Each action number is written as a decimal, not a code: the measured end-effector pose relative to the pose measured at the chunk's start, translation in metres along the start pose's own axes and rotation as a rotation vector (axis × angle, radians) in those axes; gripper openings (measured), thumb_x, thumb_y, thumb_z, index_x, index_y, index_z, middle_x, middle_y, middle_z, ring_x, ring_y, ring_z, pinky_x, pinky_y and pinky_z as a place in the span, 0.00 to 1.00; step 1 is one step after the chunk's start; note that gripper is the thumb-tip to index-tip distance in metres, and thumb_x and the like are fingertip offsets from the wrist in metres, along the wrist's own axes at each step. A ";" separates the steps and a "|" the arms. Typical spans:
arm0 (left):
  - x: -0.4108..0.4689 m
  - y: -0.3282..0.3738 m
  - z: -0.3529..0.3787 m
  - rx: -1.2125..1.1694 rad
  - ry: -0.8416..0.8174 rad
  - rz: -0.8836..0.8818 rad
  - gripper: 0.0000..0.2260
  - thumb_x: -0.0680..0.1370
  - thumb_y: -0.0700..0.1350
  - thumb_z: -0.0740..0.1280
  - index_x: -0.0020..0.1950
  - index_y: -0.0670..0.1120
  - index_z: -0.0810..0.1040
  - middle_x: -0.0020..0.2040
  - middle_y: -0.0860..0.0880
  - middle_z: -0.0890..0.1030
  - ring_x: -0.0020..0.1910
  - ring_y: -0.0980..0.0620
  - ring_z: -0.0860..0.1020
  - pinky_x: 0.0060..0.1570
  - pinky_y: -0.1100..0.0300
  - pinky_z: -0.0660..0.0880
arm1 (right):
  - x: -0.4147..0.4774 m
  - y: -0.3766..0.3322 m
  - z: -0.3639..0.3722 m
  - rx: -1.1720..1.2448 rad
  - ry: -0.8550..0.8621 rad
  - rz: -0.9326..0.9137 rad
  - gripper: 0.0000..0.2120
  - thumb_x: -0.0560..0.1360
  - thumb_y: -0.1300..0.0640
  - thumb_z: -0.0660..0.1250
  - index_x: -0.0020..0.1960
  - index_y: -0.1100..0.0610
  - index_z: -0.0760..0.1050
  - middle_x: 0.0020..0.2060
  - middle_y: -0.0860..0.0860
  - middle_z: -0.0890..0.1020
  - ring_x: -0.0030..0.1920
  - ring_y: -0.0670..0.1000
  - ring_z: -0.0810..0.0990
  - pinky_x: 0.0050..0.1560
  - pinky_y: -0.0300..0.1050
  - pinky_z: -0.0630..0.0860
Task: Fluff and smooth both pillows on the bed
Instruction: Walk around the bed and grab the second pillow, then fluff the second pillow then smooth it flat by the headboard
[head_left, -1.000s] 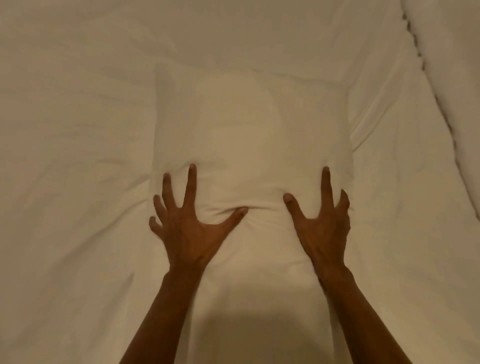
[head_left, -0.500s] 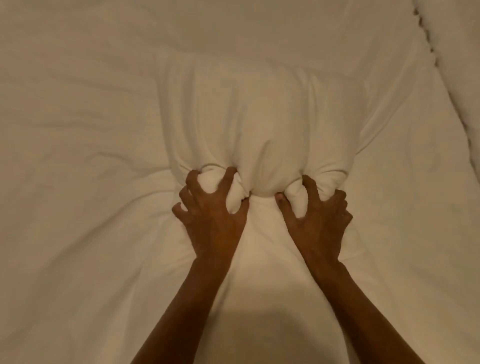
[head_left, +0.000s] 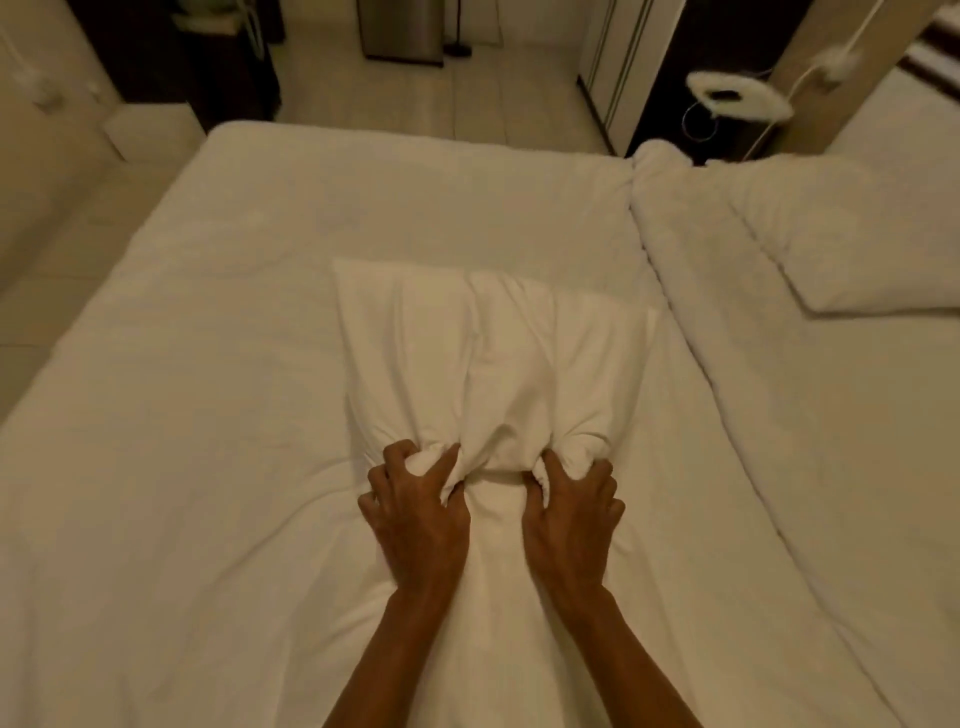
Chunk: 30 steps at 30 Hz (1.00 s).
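A white pillow (head_left: 483, 353) lies in the middle of the white bed (head_left: 208, 364), its near edge bunched into folds. My left hand (head_left: 415, 514) grips a clump of the pillow's near left edge, fingers curled into the fabric. My right hand (head_left: 571, 514) grips the near right edge the same way. A second white pillow (head_left: 852, 239) lies flat at the far right of the bed, beyond a rolled white duvet (head_left: 696, 291), well away from both hands.
The bed's far edge meets a tiled floor (head_left: 493, 93). A metal bin (head_left: 400, 31) and dark furniture (head_left: 208, 57) stand beyond it. A white lamp head (head_left: 737, 98) hangs over a dark nightstand at the upper right.
My hands went from flat and spread on the pillow to clenched on its near edge, bunching it. My view has since lifted, now showing the whole bed and room.
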<state>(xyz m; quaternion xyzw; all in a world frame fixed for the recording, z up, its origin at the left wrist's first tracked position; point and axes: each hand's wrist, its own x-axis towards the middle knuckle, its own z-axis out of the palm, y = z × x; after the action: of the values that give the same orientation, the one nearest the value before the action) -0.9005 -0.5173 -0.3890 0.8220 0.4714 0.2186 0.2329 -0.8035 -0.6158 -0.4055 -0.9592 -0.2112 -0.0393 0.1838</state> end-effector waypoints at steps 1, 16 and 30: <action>0.000 0.020 -0.023 -0.004 0.019 0.034 0.21 0.66 0.42 0.78 0.56 0.58 0.84 0.58 0.46 0.76 0.52 0.42 0.73 0.49 0.45 0.70 | 0.001 -0.006 -0.030 0.013 0.023 0.008 0.14 0.75 0.52 0.69 0.60 0.46 0.78 0.49 0.59 0.73 0.46 0.60 0.73 0.45 0.53 0.69; -0.020 0.381 -0.321 -0.235 0.321 0.481 0.17 0.66 0.47 0.77 0.54 0.58 0.84 0.58 0.45 0.75 0.52 0.39 0.73 0.47 0.48 0.67 | 0.051 -0.017 -0.515 0.052 0.589 0.031 0.15 0.74 0.49 0.65 0.59 0.48 0.80 0.54 0.63 0.73 0.47 0.62 0.73 0.48 0.56 0.71; -0.169 0.669 -0.285 -0.494 0.344 0.807 0.13 0.70 0.51 0.71 0.54 0.61 0.82 0.60 0.48 0.72 0.58 0.42 0.70 0.53 0.45 0.68 | 0.053 0.238 -0.720 0.045 0.907 0.212 0.17 0.77 0.50 0.66 0.65 0.49 0.79 0.52 0.61 0.70 0.49 0.62 0.70 0.52 0.58 0.69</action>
<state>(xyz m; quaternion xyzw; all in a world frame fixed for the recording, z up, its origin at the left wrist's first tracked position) -0.6928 -0.9147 0.2080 0.8112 0.0816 0.5287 0.2363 -0.6533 -1.0617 0.1913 -0.8573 -0.0112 -0.4309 0.2814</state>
